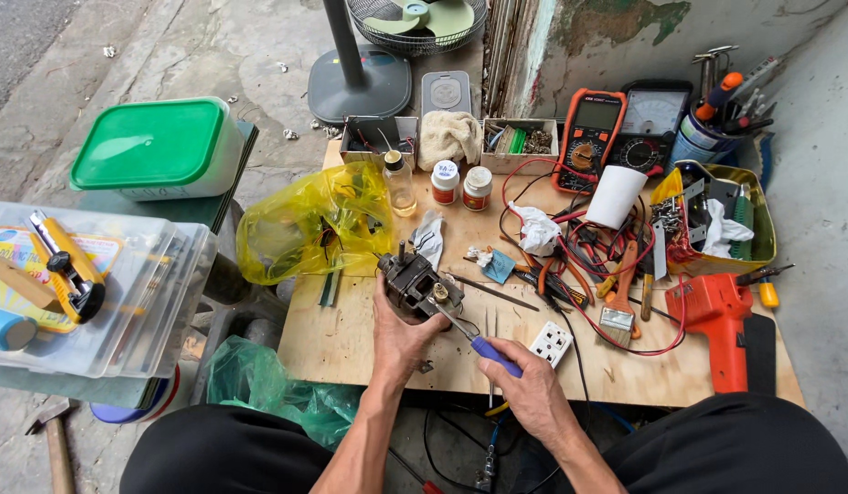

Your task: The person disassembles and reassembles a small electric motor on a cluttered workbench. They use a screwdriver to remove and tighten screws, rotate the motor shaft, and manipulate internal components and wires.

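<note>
Near the front edge of the plywood board (351, 343), the left hand (398, 331) is clamped on a small motor (416, 285); the right hand (532, 389) grips a blue-handled screwdriver (483, 343). A yellow plastic bag (309, 224) lies at the left edge, and two white jars (461, 187) with red lids stand near the back edge.

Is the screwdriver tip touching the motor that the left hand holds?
Touching. The head view shows the screwdriver tip resting on the brass part of the motor.
</note>
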